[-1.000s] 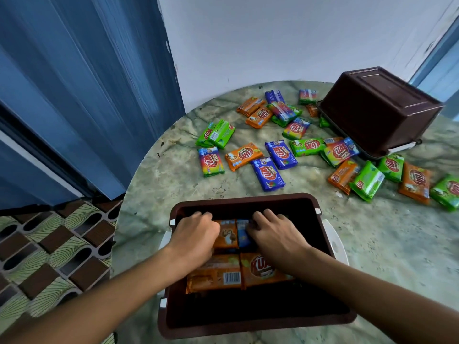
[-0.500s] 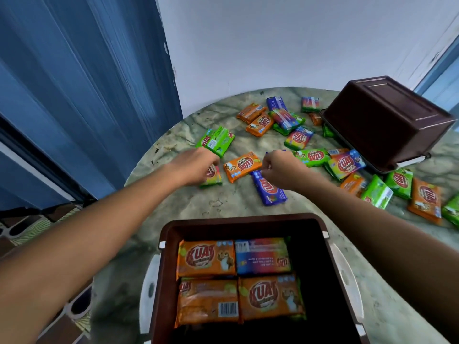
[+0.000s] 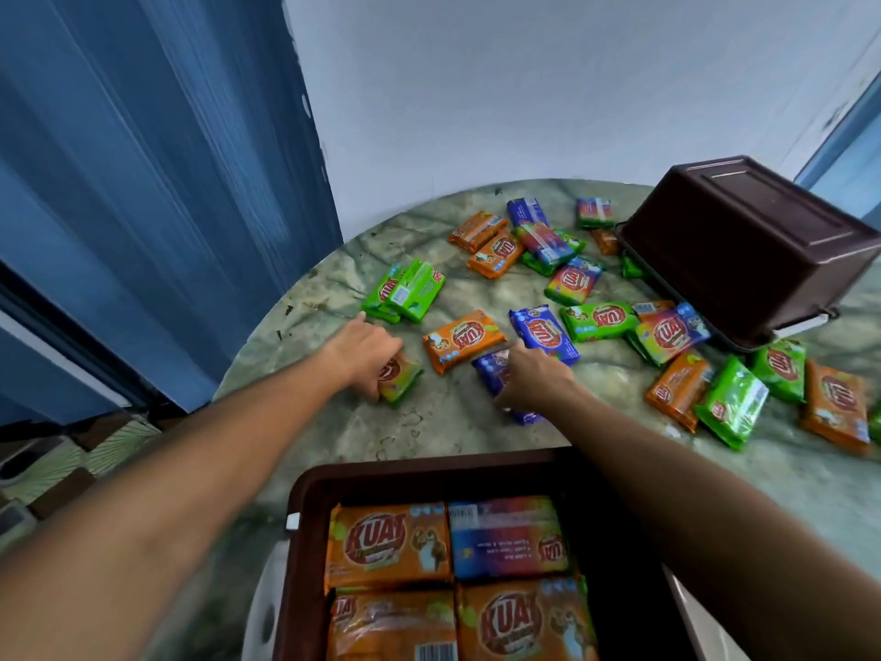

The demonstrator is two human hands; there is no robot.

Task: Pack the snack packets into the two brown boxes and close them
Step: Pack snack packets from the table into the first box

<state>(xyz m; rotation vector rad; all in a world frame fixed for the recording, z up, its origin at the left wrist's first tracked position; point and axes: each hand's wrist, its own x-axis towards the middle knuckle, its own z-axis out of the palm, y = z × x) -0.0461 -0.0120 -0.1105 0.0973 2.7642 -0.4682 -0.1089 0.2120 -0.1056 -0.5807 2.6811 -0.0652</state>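
Observation:
An open brown box (image 3: 305,527) stands at the near table edge with several snack packets laid flat inside, mostly orange (image 3: 388,541). My left hand (image 3: 364,348) grips a rainbow-coloured packet (image 3: 400,376) on the table. My right hand (image 3: 529,374) closes its fingers round a blue packet (image 3: 493,369) lying beside it. Between the hands lies an orange packet (image 3: 462,338). Many more packets in green, blue and orange are scattered across the table behind. A second brown box (image 3: 743,245) lies upside down at the far right, on its white-clipped lid.
The round marble table (image 3: 453,422) ends in a curved edge at left, with a blue folding door (image 3: 143,183) and patterned floor beyond. A white wall stands behind. Two stacked green packets (image 3: 410,288) lie near the left edge.
Both hands left the box and reached forward to the table. The left one now holds the rainbow packet and the right one the blue packet. The camera moved nearer the table.

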